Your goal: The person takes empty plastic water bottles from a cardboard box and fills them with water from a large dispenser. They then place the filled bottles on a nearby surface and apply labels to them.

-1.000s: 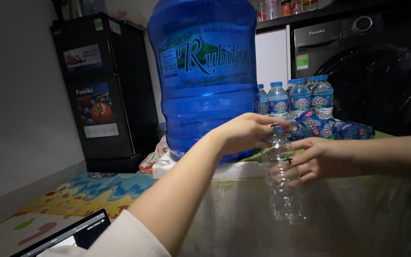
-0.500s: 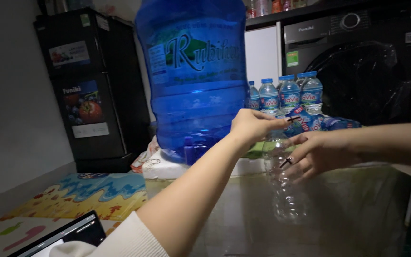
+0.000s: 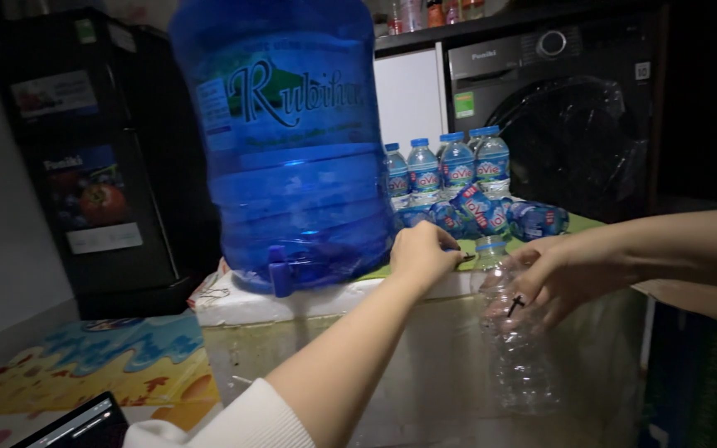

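My right hand point(image 3: 562, 278) grips an empty clear plastic bottle point(image 3: 518, 357) by its upper part and holds it upright in front of the table's edge. The blue cap point(image 3: 491, 245) sits on the bottle's neck. My left hand point(image 3: 425, 253) is just left of the cap, fingers curled, with its fingertips at the edge of a green mat point(image 3: 578, 222). Whether it pinches anything is hidden. A big blue water jug point(image 3: 292, 141) with a blue tap point(image 3: 280, 271) stands on a white foam slab point(image 3: 325, 300) to the left of my left hand.
Several small full water bottles point(image 3: 450, 170) stand and lie on the green mat behind my hands. A black fridge point(image 3: 85, 166) is at the left and a dark washing machine point(image 3: 574, 124) at the back right. A colourful floor mat point(image 3: 85, 365) and a dark screen point(image 3: 72, 427) lie below.
My left hand has slid off the top of the clear bottle to its left side. The bottle and my right hand have dropped a little lower.
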